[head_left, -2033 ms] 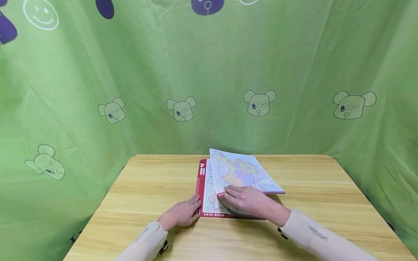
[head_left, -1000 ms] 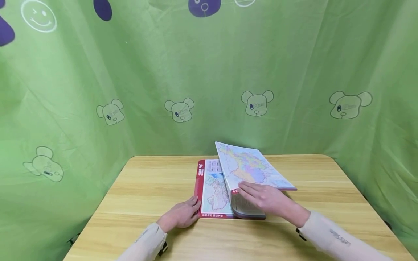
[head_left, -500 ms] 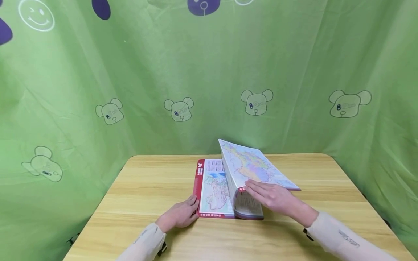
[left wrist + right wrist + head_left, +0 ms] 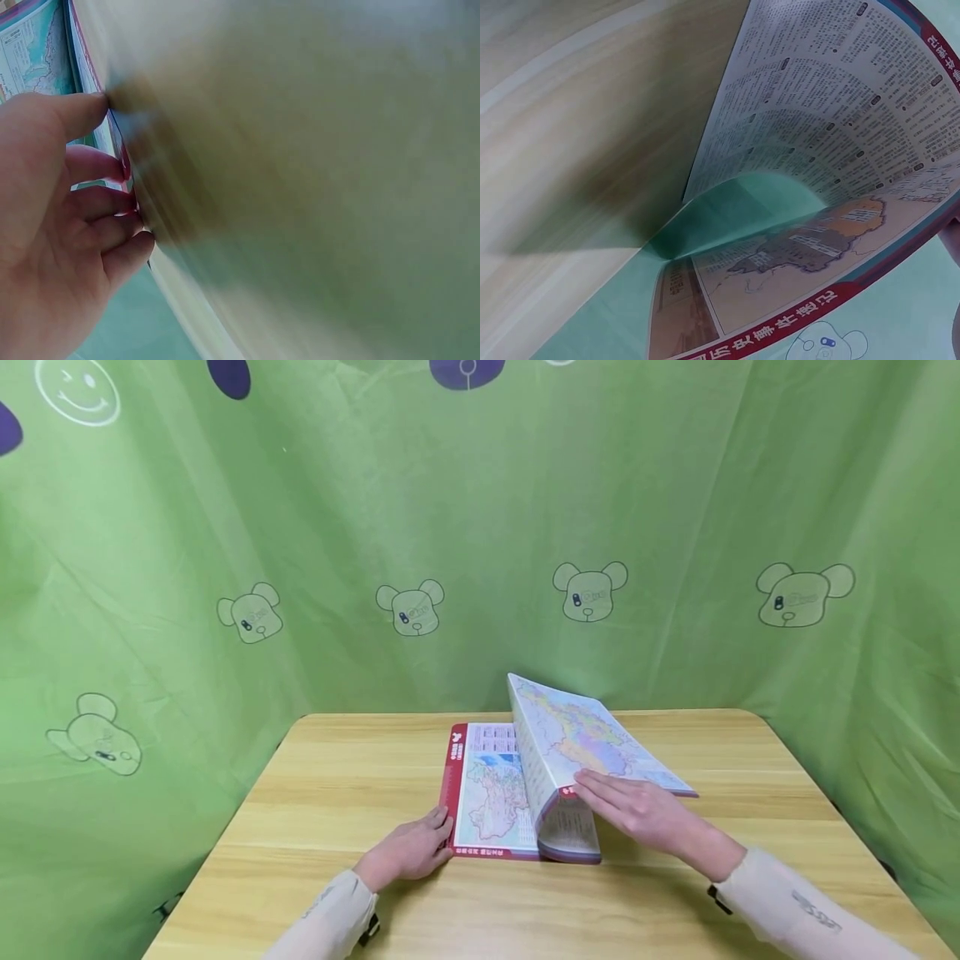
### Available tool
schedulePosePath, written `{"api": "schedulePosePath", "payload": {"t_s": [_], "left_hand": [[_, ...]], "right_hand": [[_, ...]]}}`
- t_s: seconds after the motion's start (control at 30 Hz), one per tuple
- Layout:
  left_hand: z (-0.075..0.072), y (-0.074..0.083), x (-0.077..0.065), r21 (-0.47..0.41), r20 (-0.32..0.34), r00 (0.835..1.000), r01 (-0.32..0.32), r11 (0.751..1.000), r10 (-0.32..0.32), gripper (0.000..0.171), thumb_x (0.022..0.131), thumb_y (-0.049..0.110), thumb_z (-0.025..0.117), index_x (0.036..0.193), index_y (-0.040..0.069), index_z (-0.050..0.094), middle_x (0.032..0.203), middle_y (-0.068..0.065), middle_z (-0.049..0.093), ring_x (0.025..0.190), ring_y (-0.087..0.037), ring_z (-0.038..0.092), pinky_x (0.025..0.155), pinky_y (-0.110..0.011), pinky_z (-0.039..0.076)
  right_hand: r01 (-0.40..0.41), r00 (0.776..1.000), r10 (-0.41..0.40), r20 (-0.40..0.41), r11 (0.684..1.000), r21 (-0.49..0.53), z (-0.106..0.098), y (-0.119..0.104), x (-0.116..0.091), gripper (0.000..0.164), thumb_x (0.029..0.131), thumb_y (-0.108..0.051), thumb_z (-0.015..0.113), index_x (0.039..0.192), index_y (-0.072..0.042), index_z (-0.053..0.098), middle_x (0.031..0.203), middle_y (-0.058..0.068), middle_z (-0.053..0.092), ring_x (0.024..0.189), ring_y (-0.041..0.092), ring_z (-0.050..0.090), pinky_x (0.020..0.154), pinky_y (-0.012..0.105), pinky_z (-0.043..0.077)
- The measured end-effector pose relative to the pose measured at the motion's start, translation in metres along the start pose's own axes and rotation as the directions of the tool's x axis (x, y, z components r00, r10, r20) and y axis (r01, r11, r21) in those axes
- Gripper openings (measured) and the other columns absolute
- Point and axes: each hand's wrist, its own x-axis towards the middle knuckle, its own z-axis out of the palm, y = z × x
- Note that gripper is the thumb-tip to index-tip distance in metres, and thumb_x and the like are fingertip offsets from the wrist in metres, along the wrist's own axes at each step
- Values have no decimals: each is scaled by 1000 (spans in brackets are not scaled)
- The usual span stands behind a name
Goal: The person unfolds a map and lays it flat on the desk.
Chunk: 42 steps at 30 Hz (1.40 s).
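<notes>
A laminated map (image 4: pixel 491 806) with a red border lies on the table; a second map sheet (image 4: pixel 592 727) is bent up from it, its left part standing and its coloured face tilted. My left hand (image 4: pixel 408 850) rests at the red left edge of the lower map, fingertips against the edge in the left wrist view. My right hand (image 4: pixel 648 814) holds the near corner of the raised sheet, fingers flat over its top; the thumb is hidden in the head view. In the right wrist view the curled underside (image 4: pixel 817 112) shows dense text and a small map.
The wooden table (image 4: pixel 337 777) extends around the maps, with its far edge close behind them. A green curtain (image 4: pixel 480 527) with bear-face prints hangs behind and on both sides. Dark bands sit at both wrists.
My right hand has moved right with the sheet corner, and the raised sheet stands higher, baring more of the lower map. The left hand stays at the left edge.
</notes>
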Motion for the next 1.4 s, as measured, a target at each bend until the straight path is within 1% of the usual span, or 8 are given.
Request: {"api": "schedulePosePath", "payload": {"t_s": [0.13, 0.47, 0.67, 0.83, 1.0, 1.13, 1.4], "left_hand": [[-1, 0, -1, -14, -3, 1000, 5, 1000, -5, 60, 99, 39, 46, 142, -2, 39, 149, -19, 31, 137, -29, 30, 110, -38, 30], [-1, -1, -1, -7, -4, 1000, 6, 1000, -6, 61, 98, 40, 47, 141, -2, 40, 148, -19, 32, 136, -29, 31, 109, -38, 31], [-2, -3, -5, -11, -23, 1000, 18, 1000, -18, 61, 97, 40, 51, 138, -4, 44, 146, -21, 35, 135, -31, 34, 107, -40, 34], [-2, -5, -8, -4, -42, 999, 19, 1000, -19, 61, 96, 41, 50, 138, -4, 45, 145, -21, 36, 134, -31, 35, 106, -41, 36], [1, -3, -5, 7, -74, 996, 46, 999, -46, 64, 95, 48, 49, 137, 0, 48, 144, -20, 39, 132, -32, 38, 101, -43, 41], [5, -1, -3, 21, -94, 994, 64, 998, -62, 66, 93, 52, 50, 136, 1, 49, 142, -20, 42, 130, -32, 41, 99, -43, 43], [6, 0, -3, 7, -96, 993, 75, 997, -74, 66, 93, 51, 51, 136, 1, 49, 141, -20, 43, 130, -32, 41, 99, -43, 43]], "right_hand": [[-2, 1000, 2, 6, 1000, -12, -3, 1, -1, 42, 99, 6, 24, 110, 7, 65, 115, 22, 63, 100, 32, 65, 74, 42, 55], [-15, 1000, 15, -5, 1000, -5, -6, 3, -6, 41, 98, 6, 26, 109, 7, 65, 115, 22, 63, 98, 32, 65, 73, 42, 55], [-22, 999, 22, -28, 1000, -5, -9, 6, -9, 39, 99, 5, 27, 110, 8, 65, 115, 23, 63, 98, 32, 65, 73, 42, 55], [-29, 999, 29, -25, 1000, -4, -11, 8, -13, 39, 100, 2, 27, 111, 7, 64, 117, 22, 62, 99, 32, 65, 74, 42, 55], [-29, 999, 29, -21, 999, -13, -12, 7, -14, 40, 100, 3, 27, 111, 7, 65, 117, 22, 62, 99, 32, 65, 74, 42, 55], [-35, 999, 34, -17, 999, -16, -12, 6, -16, 40, 100, 3, 27, 111, 7, 65, 117, 22, 62, 99, 32, 65, 73, 42, 55], [-39, 999, 38, -32, 999, -19, -16, 7, -16, 40, 99, 4, 27, 111, 7, 65, 116, 22, 63, 97, 32, 65, 73, 42, 55]]}}
